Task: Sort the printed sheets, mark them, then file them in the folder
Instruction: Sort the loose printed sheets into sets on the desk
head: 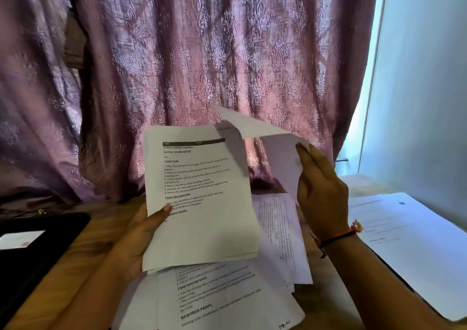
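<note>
My left hand (141, 236) holds a thin stack of printed sheets (202, 198) upright above the table, thumb pressed on its left edge. My right hand (321, 193) pinches one sheet (275, 150) by its edge, lifted and bent away from the stack to the right. Under both hands lie more printed sheets (227, 297), spread loosely on the wooden table (83, 248). At the right lies a white folder or large pile of sheets (409, 243), flat, with faint print on it.
A black case or tablet (38, 243) with a white label lies at the table's left edge. A purple patterned curtain (202, 64) hangs right behind the table. A pale wall (424, 89) stands at the right.
</note>
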